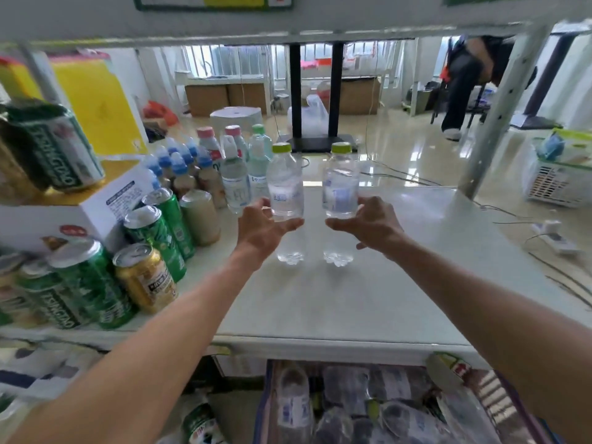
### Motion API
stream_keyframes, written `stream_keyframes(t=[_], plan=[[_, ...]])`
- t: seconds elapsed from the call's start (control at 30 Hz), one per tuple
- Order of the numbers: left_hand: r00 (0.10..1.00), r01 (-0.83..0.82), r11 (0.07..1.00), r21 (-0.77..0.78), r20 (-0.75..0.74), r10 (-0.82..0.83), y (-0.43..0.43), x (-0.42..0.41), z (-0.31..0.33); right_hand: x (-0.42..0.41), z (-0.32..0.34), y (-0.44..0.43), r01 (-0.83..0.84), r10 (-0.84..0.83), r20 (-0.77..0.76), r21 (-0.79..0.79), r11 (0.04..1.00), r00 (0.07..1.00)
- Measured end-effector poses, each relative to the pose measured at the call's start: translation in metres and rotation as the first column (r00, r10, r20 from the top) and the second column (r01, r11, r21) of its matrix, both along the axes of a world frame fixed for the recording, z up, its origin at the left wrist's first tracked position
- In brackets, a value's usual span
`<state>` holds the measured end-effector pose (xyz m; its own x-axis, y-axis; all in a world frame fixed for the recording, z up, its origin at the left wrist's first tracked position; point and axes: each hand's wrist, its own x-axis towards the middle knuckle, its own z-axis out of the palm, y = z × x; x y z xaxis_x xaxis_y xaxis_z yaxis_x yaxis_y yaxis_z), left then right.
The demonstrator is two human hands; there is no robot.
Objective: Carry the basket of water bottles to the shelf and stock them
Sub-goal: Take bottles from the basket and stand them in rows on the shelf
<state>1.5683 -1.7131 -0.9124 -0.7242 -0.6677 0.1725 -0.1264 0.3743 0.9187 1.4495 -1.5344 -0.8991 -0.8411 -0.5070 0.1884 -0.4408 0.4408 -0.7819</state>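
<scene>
Two clear water bottles with green caps stand upright on the white shelf board [368, 299]. My left hand [261, 229] curls round the left bottle [285, 187] at its middle. The right bottle [341, 184] is gripped by my right hand [373, 227] the same way. Both bottles' bases touch the shelf about a hand's width apart. Below the shelf's front edge sits the basket [267, 408], with several more water bottles [294, 408] lying in it.
Green and gold cans [150, 238] and a white box [96, 206] crowd the shelf's left side. Behind them stand small bottles with blue, pink and green caps [234, 174]. A metal upright [499, 113] rises at the right. A person [464, 81] stands far back.
</scene>
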Motion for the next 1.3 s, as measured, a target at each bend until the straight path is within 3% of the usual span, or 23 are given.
stream_keyframes(t=[0.13, 0.53, 0.77, 1.0, 1.03, 1.1, 1.13, 1.2, 1.27, 1.3], plan=[[0.999, 0.048, 0.998, -0.043, -0.002, -0.048, -0.023, -0.015, -0.011, -0.007, -0.006, -0.030, -0.042, 0.042, 0.015, -0.011, 0.999, 0.999], [0.990, 0.137, 0.984, 0.114, -0.055, -0.132, -0.042, -0.026, -0.023, -0.015, -0.025, -0.053, -0.065, 0.070, 0.055, -0.085, 0.994, 0.996], [0.989, 0.144, 0.989, 0.033, 0.034, -0.145, -0.035, -0.022, -0.023, -0.010, -0.032, -0.050, -0.030, 0.037, 0.099, -0.070, 0.997, 0.994], [0.976, 0.009, 1.000, -0.003, 0.220, -0.008, -0.008, -0.004, -0.025, 0.012, -0.018, -0.024, -0.011, 0.001, 0.035, 0.302, 0.953, 0.999], [0.985, -0.037, 0.999, -0.020, 0.167, 0.040, 0.004, 0.009, -0.021, 0.022, -0.012, -0.010, -0.009, -0.002, 0.040, 0.284, 0.959, 0.999], [0.988, -0.129, 0.990, -0.056, -0.096, 0.123, 0.041, 0.047, -0.017, 0.048, 0.000, 0.025, -0.060, 0.048, 0.069, 0.180, 0.982, 0.996], [0.973, -0.116, 0.991, -0.067, -0.210, 0.100, 0.064, 0.072, -0.018, 0.060, 0.005, 0.047, -0.125, 0.109, 0.104, 0.165, 0.978, 0.989], [0.973, 0.073, 0.997, -0.038, -0.217, -0.080, 0.112, 0.125, -0.024, 0.084, 0.014, 0.096, -0.372, 0.312, 0.248, 0.252, 0.893, 0.917], [0.945, 0.328, 0.944, -0.036, 0.012, -0.328, 0.144, 0.160, -0.045, 0.100, 0.016, 0.138, -0.602, 0.407, 0.493, 0.346, 0.719, 0.769], [0.880, 0.452, 0.889, -0.074, 0.198, -0.431, 0.154, 0.168, -0.061, 0.102, 0.013, 0.155, -0.655, 0.379, 0.589, 0.369, 0.659, 0.714]])
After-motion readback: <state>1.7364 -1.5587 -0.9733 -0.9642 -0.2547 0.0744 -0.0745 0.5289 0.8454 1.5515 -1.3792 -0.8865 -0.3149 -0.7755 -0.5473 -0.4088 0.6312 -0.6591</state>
